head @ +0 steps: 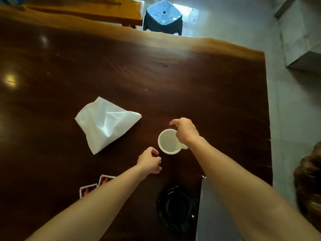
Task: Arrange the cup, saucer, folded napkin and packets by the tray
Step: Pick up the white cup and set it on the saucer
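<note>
My right hand (186, 131) is over the far side of the white cup (169, 141) with its fingers spread and bent, and I cannot tell if they touch the cup, which sits upright on the dark wooden table (208, 84) with its handle toward my right arm. My left hand (150, 160) is just beside the cup on the near left, its fingers curled in loosely and holding nothing. The white napkin (106, 124) lies to the left, two packets (93, 186) peek out by my left arm, and the black saucer (175, 207) sits close to me beside the gray tray (213, 214).
</note>
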A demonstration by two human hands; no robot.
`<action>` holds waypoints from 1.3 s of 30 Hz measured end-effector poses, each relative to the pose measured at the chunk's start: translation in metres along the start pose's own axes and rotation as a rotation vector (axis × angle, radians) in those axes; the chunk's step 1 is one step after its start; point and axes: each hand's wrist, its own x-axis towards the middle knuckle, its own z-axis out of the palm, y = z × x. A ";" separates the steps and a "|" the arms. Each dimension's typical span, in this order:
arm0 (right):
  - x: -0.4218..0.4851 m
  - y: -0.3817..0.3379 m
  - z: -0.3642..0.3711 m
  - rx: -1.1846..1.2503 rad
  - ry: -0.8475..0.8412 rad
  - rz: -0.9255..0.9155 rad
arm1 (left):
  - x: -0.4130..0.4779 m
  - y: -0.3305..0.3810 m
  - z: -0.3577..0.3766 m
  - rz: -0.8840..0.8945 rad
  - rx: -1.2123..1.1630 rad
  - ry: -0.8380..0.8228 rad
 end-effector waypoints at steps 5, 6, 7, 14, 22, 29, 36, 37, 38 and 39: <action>0.017 0.013 0.010 0.052 -0.092 0.053 | 0.015 0.002 0.017 -0.028 -0.197 0.007; 0.017 0.015 0.012 0.066 -0.122 0.059 | 0.017 0.002 0.020 -0.038 -0.234 0.003; 0.018 0.017 0.014 0.081 -0.148 0.062 | 0.020 0.002 0.022 -0.049 -0.271 -0.001; 0.011 0.033 0.022 0.310 -0.357 0.139 | 0.031 -0.001 0.018 -0.015 -0.387 0.021; -0.047 0.026 0.056 0.780 -0.332 0.212 | 0.023 -0.004 0.001 0.091 -0.213 0.001; -0.087 0.017 0.074 0.712 -0.235 0.237 | -0.002 -0.022 -0.007 0.249 0.110 0.047; -0.123 0.020 0.076 0.679 -0.182 0.232 | -0.034 -0.034 -0.005 0.342 0.188 0.017; -0.130 0.021 0.075 0.690 -0.174 0.227 | -0.038 -0.035 -0.003 0.357 0.201 0.015; -0.137 0.022 0.073 0.693 -0.166 0.221 | -0.043 -0.036 -0.002 0.370 0.210 0.012; -0.143 0.025 0.071 0.689 -0.158 0.212 | -0.048 -0.038 0.001 0.384 0.215 0.009</action>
